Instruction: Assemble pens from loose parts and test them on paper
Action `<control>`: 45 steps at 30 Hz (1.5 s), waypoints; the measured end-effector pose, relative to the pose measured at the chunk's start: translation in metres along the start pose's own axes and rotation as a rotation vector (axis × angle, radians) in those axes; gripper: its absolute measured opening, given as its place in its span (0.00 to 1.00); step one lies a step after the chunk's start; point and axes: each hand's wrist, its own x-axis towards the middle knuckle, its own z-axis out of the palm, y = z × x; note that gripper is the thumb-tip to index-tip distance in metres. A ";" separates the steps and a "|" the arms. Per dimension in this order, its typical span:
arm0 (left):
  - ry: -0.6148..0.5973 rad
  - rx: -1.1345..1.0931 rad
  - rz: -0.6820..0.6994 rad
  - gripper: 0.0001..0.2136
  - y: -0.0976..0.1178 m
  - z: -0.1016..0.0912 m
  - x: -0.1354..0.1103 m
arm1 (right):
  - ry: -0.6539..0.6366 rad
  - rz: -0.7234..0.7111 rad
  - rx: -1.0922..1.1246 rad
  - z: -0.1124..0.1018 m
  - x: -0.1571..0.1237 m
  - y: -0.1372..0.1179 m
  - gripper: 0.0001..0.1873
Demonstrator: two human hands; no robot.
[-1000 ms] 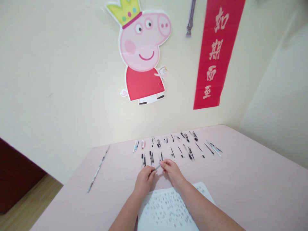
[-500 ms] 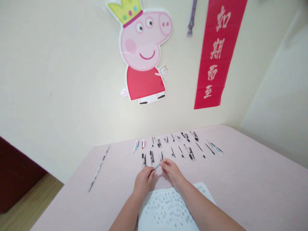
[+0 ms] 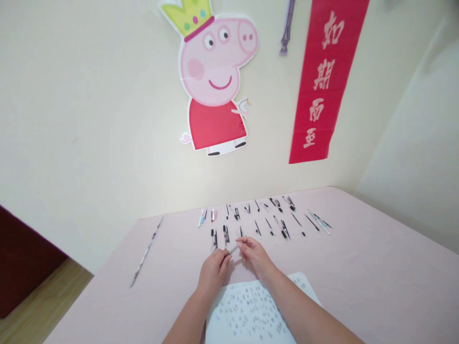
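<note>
My left hand (image 3: 214, 269) and my right hand (image 3: 254, 254) meet over the pink table (image 3: 358, 282), both pinched on a thin clear pen part (image 3: 233, 249) held between their fingertips. Just beyond them lie several small black and clear pen parts (image 3: 267, 220) laid out in rows toward the wall. A white sheet covered with small marks (image 3: 251, 310) lies under my forearms, near the table's front.
A long thin pen-like stick (image 3: 145, 253) lies alone at the table's left. The wall behind carries a cartoon pig sticker (image 3: 215, 81) and a red banner with characters (image 3: 322, 81). Wooden floor (image 3: 32, 315) shows left of the table.
Both hands have stayed pinched on the small pen part, with my right fingertips shifting very slightly left. The view barely moved.
</note>
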 end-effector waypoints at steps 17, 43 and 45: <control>-0.025 0.020 0.009 0.13 0.000 -0.002 -0.001 | 0.022 0.007 -0.050 0.000 0.000 -0.001 0.19; -0.005 -0.014 0.025 0.12 0.000 -0.002 -0.002 | 0.017 -0.009 -0.116 -0.002 0.001 0.001 0.19; 0.006 -0.010 0.028 0.12 -0.001 -0.002 -0.002 | 0.005 -0.022 -0.144 -0.003 0.002 0.003 0.19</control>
